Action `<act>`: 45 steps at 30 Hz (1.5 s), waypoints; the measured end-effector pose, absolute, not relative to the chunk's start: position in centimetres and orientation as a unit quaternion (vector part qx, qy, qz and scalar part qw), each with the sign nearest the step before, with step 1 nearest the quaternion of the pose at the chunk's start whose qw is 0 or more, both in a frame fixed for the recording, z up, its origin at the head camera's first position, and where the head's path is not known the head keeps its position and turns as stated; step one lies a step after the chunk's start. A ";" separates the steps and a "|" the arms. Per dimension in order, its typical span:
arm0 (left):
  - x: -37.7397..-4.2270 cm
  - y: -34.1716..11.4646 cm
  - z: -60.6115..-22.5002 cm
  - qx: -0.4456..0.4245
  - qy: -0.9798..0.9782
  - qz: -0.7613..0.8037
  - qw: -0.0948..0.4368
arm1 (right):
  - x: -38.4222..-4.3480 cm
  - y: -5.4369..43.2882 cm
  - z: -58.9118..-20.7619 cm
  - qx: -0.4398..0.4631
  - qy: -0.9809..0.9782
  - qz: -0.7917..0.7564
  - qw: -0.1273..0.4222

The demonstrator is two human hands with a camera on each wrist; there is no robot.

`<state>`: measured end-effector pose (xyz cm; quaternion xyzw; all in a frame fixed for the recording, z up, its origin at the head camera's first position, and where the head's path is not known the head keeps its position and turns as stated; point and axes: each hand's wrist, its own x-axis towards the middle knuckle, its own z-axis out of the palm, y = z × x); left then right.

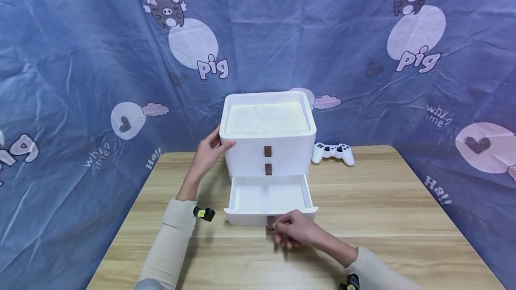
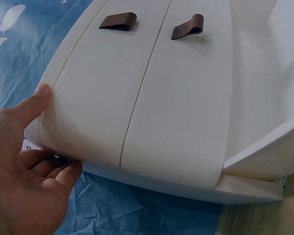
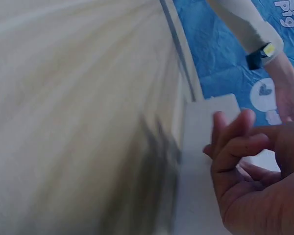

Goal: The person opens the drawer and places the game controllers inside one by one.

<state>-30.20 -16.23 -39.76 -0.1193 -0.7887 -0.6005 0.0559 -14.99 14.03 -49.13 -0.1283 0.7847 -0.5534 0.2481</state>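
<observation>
A white cabinet of drawers (image 1: 246, 158) stands on the table, its bottom drawer (image 1: 247, 219) pulled out towards me. My right hand (image 1: 299, 229) pinches the brown pull tab (image 1: 270, 222) on that drawer's front, thumb against forefinger. In the right wrist view the curled fingers hide the tab. At the cabinet's upper left corner, my left hand (image 1: 207, 155) grips the body. The left wrist view shows the thumb (image 2: 36, 102) on the front edge and the other fingers bent against the side. Two upper drawers, with brown tabs (image 2: 120, 21), are closed.
A white game controller (image 1: 333, 153) lies on the table to the right of the cabinet. The wooden table (image 1: 371, 218) backs onto a blue cloth (image 1: 266, 35) printed with pigs, which also hangs along both sides. A shallow raised rim surrounds the cabinet top (image 1: 268, 119).
</observation>
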 end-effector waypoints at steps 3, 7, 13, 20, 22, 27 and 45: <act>-30.2 -16.2 -39.8 -0.121 -0.790 -0.598 0.060 | -15.4 15.2 -47.9 -0.145 0.806 -0.522 0.237; -30.0 -15.9 -39.7 -0.125 -0.799 -0.584 0.067 | -16.7 17.1 -45.9 -0.162 0.834 -0.484 0.209; -29.3 -14.9 -39.3 -0.106 -0.833 -0.535 0.092 | -20.0 20.9 -43.3 -0.178 0.867 -0.444 0.141; -28.8 -13.9 -39.1 -0.098 -0.842 -0.516 0.123 | -24.3 25.6 -41.1 -0.169 0.903 -0.390 0.065; -28.8 -13.9 -39.2 -0.100 -0.842 -0.513 0.133 | -25.5 26.9 -40.6 -0.170 0.913 -0.369 0.045; -28.8 -13.8 -39.3 -0.106 -0.841 -0.511 0.141 | -28.1 29.4 -39.7 -0.155 0.931 -0.330 0.017; -29.2 -13.9 -39.5 -0.098 -0.837 -0.520 0.140 | -34.9 32.5 -39.9 -0.191 0.956 -0.222 0.026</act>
